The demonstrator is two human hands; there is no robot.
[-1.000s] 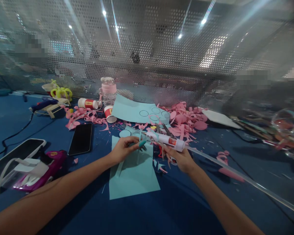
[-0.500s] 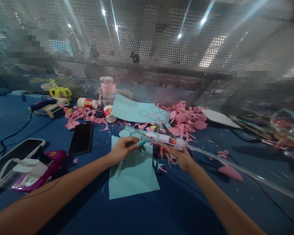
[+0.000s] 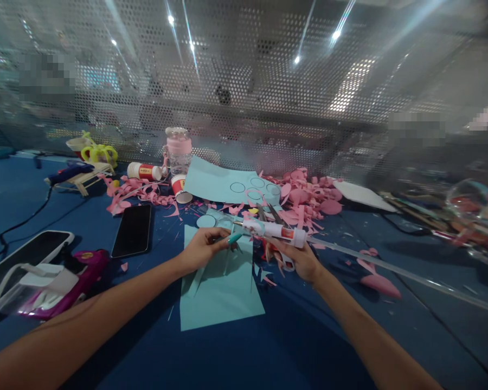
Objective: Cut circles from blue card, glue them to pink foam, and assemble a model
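Pink paper scraps (image 3: 305, 200) litter the blue table (image 3: 268, 352) before perforated screen (image 3: 244, 97).

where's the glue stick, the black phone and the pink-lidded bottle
glue stick (image 3: 274, 231), head view, on the white barrel held in the right hand
black phone (image 3: 132, 231), head view, on the middle of its dark screen
pink-lidded bottle (image 3: 179, 149), head view, on the pink band below the cap

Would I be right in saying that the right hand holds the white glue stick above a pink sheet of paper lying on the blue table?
Not quite: in the head view the sheet of paper is light blue, not pink. The right hand does hold the white glue stick over the blue table.
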